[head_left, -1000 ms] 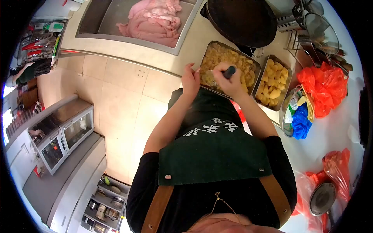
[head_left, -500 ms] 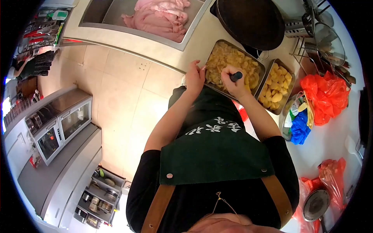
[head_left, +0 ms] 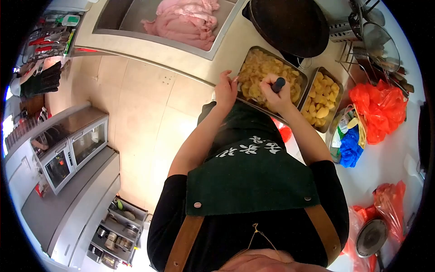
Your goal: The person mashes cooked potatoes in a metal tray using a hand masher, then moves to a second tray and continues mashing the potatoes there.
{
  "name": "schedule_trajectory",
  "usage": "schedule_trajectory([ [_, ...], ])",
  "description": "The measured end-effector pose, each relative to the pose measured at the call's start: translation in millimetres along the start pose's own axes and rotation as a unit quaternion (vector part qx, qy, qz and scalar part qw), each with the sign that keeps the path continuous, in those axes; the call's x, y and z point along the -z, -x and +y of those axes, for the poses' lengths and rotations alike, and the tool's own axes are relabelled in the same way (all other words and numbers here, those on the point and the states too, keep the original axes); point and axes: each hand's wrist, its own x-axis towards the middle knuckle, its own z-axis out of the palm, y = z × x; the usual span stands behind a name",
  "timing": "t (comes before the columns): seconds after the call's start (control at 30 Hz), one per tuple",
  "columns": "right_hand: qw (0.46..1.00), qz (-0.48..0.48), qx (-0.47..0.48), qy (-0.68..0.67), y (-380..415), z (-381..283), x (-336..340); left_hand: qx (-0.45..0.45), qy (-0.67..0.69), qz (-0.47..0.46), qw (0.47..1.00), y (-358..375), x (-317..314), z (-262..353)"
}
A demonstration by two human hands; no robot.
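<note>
My right hand (head_left: 275, 93) is wrapped round the dark handle (head_left: 278, 85) of a tool whose lower end is hidden under the hand. It is over a rectangular metal tray (head_left: 306, 81) filled with yellow, partly mashed potato (head_left: 263, 67). My left hand (head_left: 225, 88) is at the tray's left edge, thumb and fingers apart, seemingly touching the rim. To the right a smaller metal tray (head_left: 342, 90) holds whole yellow potato pieces (head_left: 322, 95).
A large black pan (head_left: 290, 27) stands behind the trays. Pink raw meat (head_left: 186, 22) lies in the sink (head_left: 129, 18). Red plastic bags (head_left: 378, 111), a bowl with blue plastic (head_left: 351, 148) and a utensil rack are at the right.
My right hand and the handle have shifted slightly to the right and up over the tray, and the handle leans differently. My left hand stays at the tray's edge.
</note>
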Motion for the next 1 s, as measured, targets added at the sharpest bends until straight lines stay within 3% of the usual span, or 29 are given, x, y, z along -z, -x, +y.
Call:
schedule_trajectory([
  [0.17,0.992,-0.008,0.122,0.025,-11,-1,-28,0.008,0.005,-0.001,1.000,-2,-2,0],
  [0.3,0.989,-0.042,0.127,0.058,-11,9,-31,0.020,0.014,0.006,1.000,3,-3,-4],
  [0.5,0.996,0.062,0.061,0.013,-15,26,-26,0.014,0.011,0.012,1.000,1,-4,-2],
  [0.63,0.975,0.171,0.027,0.141,-24,14,-42,0.026,0.011,0.013,1.000,0,-3,1],
  [0.73,0.959,0.216,0.073,0.167,-37,8,-59,0.017,0.021,0.020,0.999,0,-4,0],
  [0.87,0.973,0.201,0.033,0.109,-58,12,-59,0.008,0.010,0.015,1.000,0,-2,2],
  [1.0,0.964,0.218,-0.011,0.155,-58,8,-34,0.001,-0.004,0.017,1.000,0,-1,5],
])
